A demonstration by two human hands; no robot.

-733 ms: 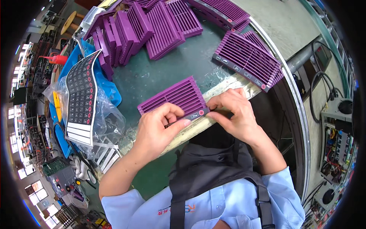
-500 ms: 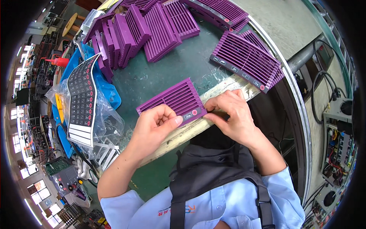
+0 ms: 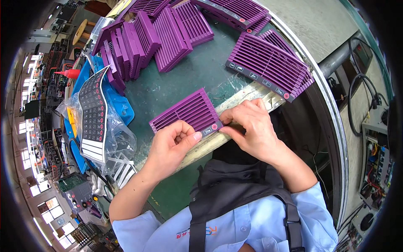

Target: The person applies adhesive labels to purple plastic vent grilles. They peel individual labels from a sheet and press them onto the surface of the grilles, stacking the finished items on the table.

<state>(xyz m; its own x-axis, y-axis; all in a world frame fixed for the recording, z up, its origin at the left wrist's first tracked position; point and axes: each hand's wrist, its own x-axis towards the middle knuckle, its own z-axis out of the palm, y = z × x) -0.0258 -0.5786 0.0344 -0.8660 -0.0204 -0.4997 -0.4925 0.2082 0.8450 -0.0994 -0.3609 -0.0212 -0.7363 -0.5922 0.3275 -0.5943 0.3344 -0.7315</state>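
Note:
A purple slatted panel (image 3: 184,110) lies at the front edge of the table, with a dark icon label strip (image 3: 210,129) along its near edge. My left hand (image 3: 171,145) is closed at the panel's near side, the thumb pressed on the strip. My right hand (image 3: 252,128) pinches at the panel's right corner, where the strip ends. Its fingertips partly cover that corner. Both hands hide some of the strip.
More purple panels (image 3: 172,40) lean together at the far left, and labelled ones (image 3: 268,65) are stacked at the right. A sheet of icon stickers (image 3: 93,113) rests on clear plastic and a blue bin (image 3: 124,107). The worn table edge (image 3: 247,95) runs close to me.
The view has shifted slightly. Both hands stay at the same places on the panel, the left thumb on the strip and the right fingers at the corner.

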